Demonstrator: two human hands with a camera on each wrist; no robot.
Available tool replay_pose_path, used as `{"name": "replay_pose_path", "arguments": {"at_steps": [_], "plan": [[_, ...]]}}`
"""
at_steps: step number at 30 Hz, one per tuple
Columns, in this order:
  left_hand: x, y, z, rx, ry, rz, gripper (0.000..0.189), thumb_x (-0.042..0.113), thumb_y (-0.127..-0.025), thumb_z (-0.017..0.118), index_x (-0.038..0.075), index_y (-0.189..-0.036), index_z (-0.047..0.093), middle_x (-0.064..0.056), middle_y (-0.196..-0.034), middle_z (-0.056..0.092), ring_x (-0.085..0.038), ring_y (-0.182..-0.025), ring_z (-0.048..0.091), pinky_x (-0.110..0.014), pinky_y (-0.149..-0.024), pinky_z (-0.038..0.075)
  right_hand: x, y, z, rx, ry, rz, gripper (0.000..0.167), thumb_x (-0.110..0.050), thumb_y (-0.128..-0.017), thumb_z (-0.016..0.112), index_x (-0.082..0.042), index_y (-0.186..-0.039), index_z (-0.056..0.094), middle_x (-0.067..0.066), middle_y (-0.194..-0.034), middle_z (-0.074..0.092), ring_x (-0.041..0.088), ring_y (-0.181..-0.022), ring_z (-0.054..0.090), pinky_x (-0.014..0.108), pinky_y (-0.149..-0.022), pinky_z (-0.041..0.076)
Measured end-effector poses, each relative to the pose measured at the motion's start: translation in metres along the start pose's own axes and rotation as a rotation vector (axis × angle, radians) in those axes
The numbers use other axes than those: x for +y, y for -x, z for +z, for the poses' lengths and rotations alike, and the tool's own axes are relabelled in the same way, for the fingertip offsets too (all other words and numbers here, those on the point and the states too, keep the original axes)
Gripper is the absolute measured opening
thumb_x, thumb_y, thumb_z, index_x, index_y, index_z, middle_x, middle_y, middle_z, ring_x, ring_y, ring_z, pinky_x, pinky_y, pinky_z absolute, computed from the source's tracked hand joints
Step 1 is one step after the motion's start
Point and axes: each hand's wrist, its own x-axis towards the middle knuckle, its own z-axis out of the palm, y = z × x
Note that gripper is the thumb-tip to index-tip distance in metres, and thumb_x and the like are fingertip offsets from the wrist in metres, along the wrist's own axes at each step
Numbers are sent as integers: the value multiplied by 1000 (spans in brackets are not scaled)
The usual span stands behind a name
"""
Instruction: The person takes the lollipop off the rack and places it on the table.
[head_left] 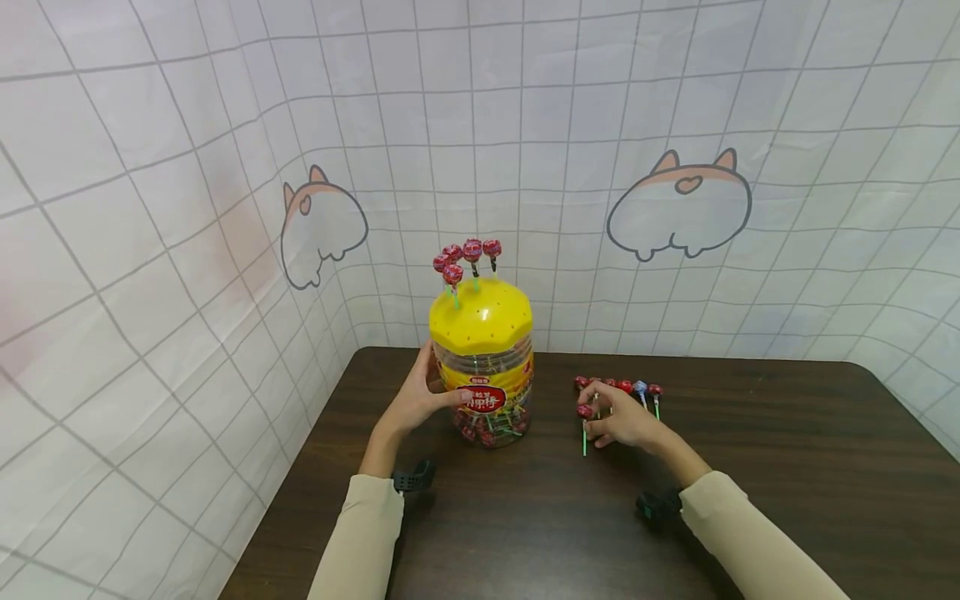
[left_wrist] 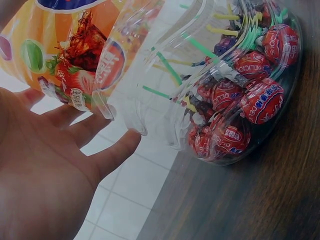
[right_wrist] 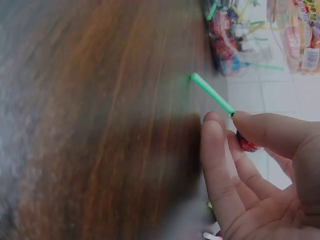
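A clear plastic candy jar (head_left: 517,375) with a yellow lid (head_left: 495,315) stands upright on the table. Several red-wrapped lollipops (head_left: 472,249) stick up from small holes in the lid's left and back part. My left hand (head_left: 415,402) holds the jar at its left side, the thumb across the front label and the fingers round the side. More wrapped lollipops (left_wrist: 262,100) lie in the jar's bottom. Between thumb and fingers my right hand (head_left: 626,421) pinches a red lollipop (head_left: 584,411), its green stick (right_wrist: 212,94) pointing down toward the table.
Just beyond the right hand, a row of lollipops lies on the dark wooden table (head_left: 787,467), mostly red, with a blue one (head_left: 640,387) among them. A white grid-patterned curtain (head_left: 525,125) hangs behind the table and along its left side.
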Motion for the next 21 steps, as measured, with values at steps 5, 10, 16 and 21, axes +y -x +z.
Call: {"name": "replay_pose_path", "arguments": {"at_steps": [5,10,16,21], "plan": [[0,0,0,-2,4,9,102,29,-86,83,43,-160,16,-6,-150,47,-33,-135,52,-61,-110,45,0,1,-1,7,31,15,35,4,-95,66,3,-127,51,20,-101,60,24,-79,69,41,-68,64],[-2,-1,0,-7,14,12,100,26,-87,82,43,-160,16,-6,-150,47,-33,-135,51,-63,-110,43,0,0,-2,30,93,33,34,1,-95,68,0,-126,54,20,-101,61,23,-79,68,38,-66,63],[-3,-1,-1,-12,28,15,99,24,-88,82,42,-160,17,-6,-151,47,-34,-136,51,-66,-111,42,0,0,0,45,149,24,32,-2,-93,71,-3,-122,58,18,-101,63,22,-74,65,38,-64,61],[-3,-2,-2,-14,27,13,99,26,-87,83,41,-160,17,-7,-150,47,-34,-136,51,-63,-111,43,-1,-1,1,53,201,10,30,-3,-93,72,-5,-121,60,18,-102,64,22,-74,65,38,-63,60]]}}
